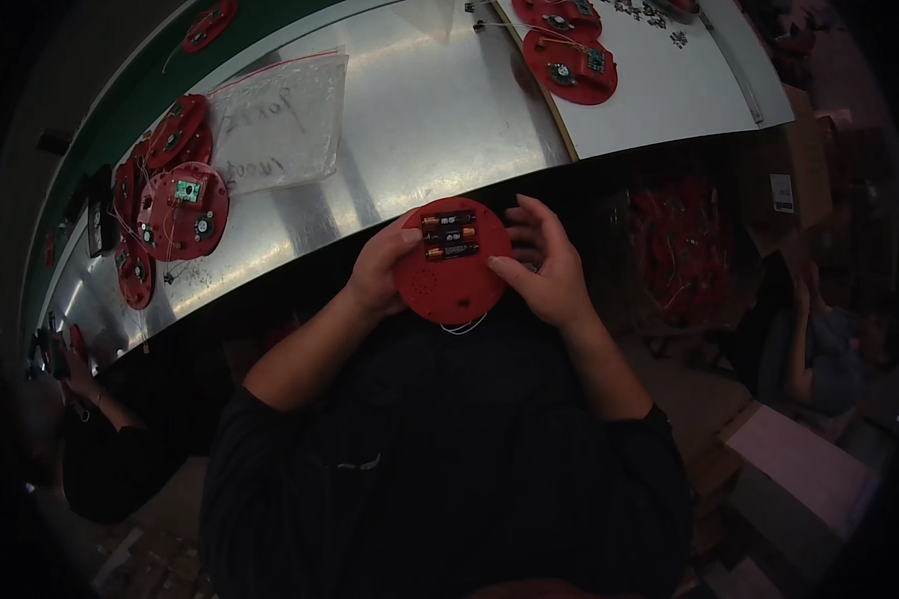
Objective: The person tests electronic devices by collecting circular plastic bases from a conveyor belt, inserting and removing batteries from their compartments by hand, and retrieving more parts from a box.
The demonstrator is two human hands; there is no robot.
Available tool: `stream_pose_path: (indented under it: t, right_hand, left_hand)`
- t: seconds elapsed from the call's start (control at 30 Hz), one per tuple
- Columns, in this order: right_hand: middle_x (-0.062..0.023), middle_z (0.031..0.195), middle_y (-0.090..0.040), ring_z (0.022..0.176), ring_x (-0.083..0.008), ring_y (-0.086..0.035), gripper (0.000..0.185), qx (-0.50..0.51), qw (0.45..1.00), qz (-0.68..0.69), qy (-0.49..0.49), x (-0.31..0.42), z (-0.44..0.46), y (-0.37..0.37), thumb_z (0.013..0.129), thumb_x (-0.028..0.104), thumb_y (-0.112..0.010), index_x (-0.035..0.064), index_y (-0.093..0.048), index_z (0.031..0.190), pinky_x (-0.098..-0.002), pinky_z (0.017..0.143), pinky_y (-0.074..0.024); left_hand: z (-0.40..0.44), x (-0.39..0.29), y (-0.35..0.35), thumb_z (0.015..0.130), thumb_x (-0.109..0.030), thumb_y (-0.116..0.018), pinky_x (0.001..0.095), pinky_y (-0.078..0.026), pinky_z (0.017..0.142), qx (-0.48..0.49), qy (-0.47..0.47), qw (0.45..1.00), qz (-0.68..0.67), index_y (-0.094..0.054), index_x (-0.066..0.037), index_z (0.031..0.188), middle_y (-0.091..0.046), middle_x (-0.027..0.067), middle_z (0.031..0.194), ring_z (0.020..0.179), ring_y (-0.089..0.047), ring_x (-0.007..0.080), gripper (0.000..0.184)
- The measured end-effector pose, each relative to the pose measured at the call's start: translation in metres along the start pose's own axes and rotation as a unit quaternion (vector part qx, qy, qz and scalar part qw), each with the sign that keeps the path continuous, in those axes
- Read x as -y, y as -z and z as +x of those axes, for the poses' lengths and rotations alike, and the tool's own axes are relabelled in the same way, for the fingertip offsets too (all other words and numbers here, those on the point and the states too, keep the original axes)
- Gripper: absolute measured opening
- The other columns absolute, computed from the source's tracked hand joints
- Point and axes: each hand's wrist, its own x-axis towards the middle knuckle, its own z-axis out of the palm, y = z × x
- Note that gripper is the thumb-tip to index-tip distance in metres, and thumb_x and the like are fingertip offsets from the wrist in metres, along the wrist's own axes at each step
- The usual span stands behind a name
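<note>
Red disc [440, 285] held before torso, just off tabletop [410, 110] edge. Left hand [378, 268]: fingers clamping disc's left rim. Right hand [549, 265]: thumb on right rim, other fingers spread; gap to plastic bag [280, 125].

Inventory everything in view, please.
Held disc: one, red, between hands
Batteries: three, black-copper, in it
Worktop: one, silver, ahead
Bag: one, clear, on worktop
Left discs: several, red, worktop's left
Far disc: one, red, top left
Board: one, white, upper right
Board discs: at least two, red, on board
Bits: many, grey, on board
Carton: one, brown, right
Shadowed parts: uncountable, red, right
Co-workers: two, dim, side edges
Left hand: one, bare, gripping disc
Right hand: one, bare, touching disc
</note>
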Motion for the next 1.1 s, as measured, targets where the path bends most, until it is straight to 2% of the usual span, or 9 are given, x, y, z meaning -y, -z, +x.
stream_pose_path:
  t: [0.07,0.13,0.23,0.67,0.77,0.87,0.93,1.03,1.1]
  right_hand:
    - [-0.0166,0.121,-0.051,0.102,-0.0214,-0.058,0.074,0.007,0.999,0.003,-0.044,0.004,-0.003,-0.001,0.075,0.008,-0.070,0.0017,-0.030,0.137,-0.0322,0.083,-0.0501]
    - [-0.0180,0.126,-0.048,0.108,-0.0224,-0.056,0.084,0.120,0.985,0.100,-0.070,0.002,-0.006,-0.001,0.074,0.005,-0.068,0.0029,-0.017,0.142,-0.0341,0.086,-0.0495]
    - [-0.0187,0.128,-0.047,0.110,-0.0224,-0.055,0.089,0.112,0.983,0.132,-0.060,-0.001,-0.006,-0.009,0.074,0.002,-0.064,0.0035,-0.009,0.143,-0.0338,0.087,-0.0488]
    - [-0.0178,0.127,-0.047,0.108,-0.0218,-0.056,0.094,0.078,0.994,0.060,-0.038,-0.006,-0.007,-0.021,0.070,0.005,-0.067,0.0031,-0.007,0.143,-0.0306,0.086,-0.0488]
    - [-0.0174,0.126,-0.048,0.106,-0.0207,-0.056,0.091,0.076,0.994,0.076,0.003,-0.008,-0.006,-0.015,0.072,0.008,-0.069,0.0022,-0.012,0.143,-0.0302,0.084,-0.0489]
    - [-0.0168,0.125,-0.049,0.107,-0.0189,-0.055,0.072,0.069,0.994,0.077,-0.045,-0.002,-0.004,-0.005,0.080,0.011,-0.065,0.0009,-0.025,0.139,-0.0310,0.086,-0.0480]
    - [-0.0164,0.121,-0.050,0.107,-0.0190,-0.054,0.051,0.002,0.963,0.250,-0.098,-0.010,0.001,-0.006,0.092,0.023,-0.054,0.0011,-0.035,0.133,-0.0333,0.088,-0.0470]
    - [-0.0164,0.119,-0.051,0.107,-0.0217,-0.053,0.046,0.009,0.904,0.383,-0.191,-0.004,0.005,-0.011,0.097,0.034,-0.041,0.0009,-0.040,0.129,-0.0368,0.089,-0.0462]
    - [-0.0172,0.119,-0.051,0.107,-0.0234,-0.053,0.051,0.018,0.902,0.384,-0.196,-0.002,0.007,-0.010,0.097,0.040,-0.038,-0.0005,-0.040,0.128,-0.0380,0.089,-0.0459]
  left_hand:
    - [0.003,-0.002,-0.006,0.089,-0.026,-0.045,0.0415,-0.038,0.102,0.002,-0.025,1.000,0.010,-0.033,0.005,0.132,-0.046,0.0210,0.128,0.118,-0.049,0.0301,0.055]
    - [0.005,-0.003,-0.005,0.088,-0.026,-0.045,0.0418,-0.038,0.102,0.003,-0.032,0.999,0.011,-0.033,0.005,0.132,-0.046,0.0212,0.129,0.118,-0.049,0.0303,0.055]
    - [0.007,-0.002,-0.006,0.088,-0.025,-0.045,0.0422,-0.038,0.102,0.003,-0.044,0.999,0.018,-0.033,0.005,0.132,-0.045,0.0214,0.129,0.118,-0.048,0.0305,0.054]
    - [0.006,0.004,-0.005,0.088,-0.023,-0.044,0.0417,-0.037,0.102,-0.016,-0.068,0.997,0.024,-0.033,0.005,0.131,-0.046,0.0203,0.127,0.117,-0.048,0.0295,0.053]
    - [0.005,0.004,-0.006,0.089,-0.023,-0.044,0.0412,-0.037,0.103,-0.009,-0.058,0.998,0.016,-0.033,0.005,0.131,-0.046,0.0202,0.128,0.118,-0.048,0.0292,0.053]
    - [0.004,0.003,-0.005,0.088,-0.023,-0.045,0.0404,-0.036,0.103,-0.013,-0.046,0.998,0.029,-0.033,0.005,0.131,-0.045,0.0200,0.129,0.119,-0.047,0.0282,0.053]
    - [0.005,-0.001,-0.006,0.088,-0.023,-0.046,0.0399,-0.036,0.103,-0.006,-0.061,0.995,0.074,-0.032,0.005,0.131,-0.045,0.0198,0.130,0.119,-0.047,0.0276,0.054]
    - [0.009,-0.009,-0.017,0.087,-0.023,-0.048,0.0386,-0.035,0.103,0.016,-0.099,0.983,0.156,-0.032,0.005,0.132,-0.044,0.0192,0.130,0.120,-0.046,0.0266,0.056]
    - [0.010,-0.018,-0.026,0.086,-0.023,-0.049,0.0377,-0.035,0.103,0.029,-0.123,0.973,0.193,-0.031,0.005,0.133,-0.044,0.0189,0.131,0.120,-0.046,0.0263,0.057]
